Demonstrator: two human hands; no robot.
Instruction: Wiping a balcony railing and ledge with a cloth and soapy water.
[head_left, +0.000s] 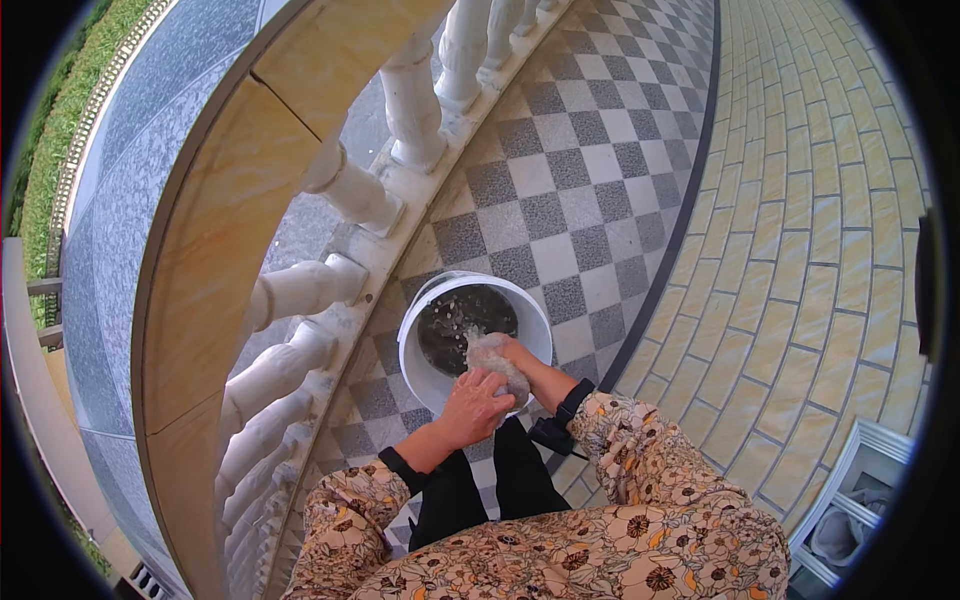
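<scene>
A white plastic bucket stands on the checkered floor in front of my feet, with dark, murky water in it and pale bubbles on the surface. Over the bucket's near right side, both hands grip a wet, greyish cloth, bunched up and dripping into the water. My left hand closes on the cloth's near side, knuckles up. My right hand holds it from the right, its fingers partly hidden by the cloth.
A white balustrade with a tan stone handrail curves along the left. Grey and white floor tiles run ahead. A yellowish brick-patterned wall rises on the right, with a white-framed window low down. A black device hangs by my right wrist.
</scene>
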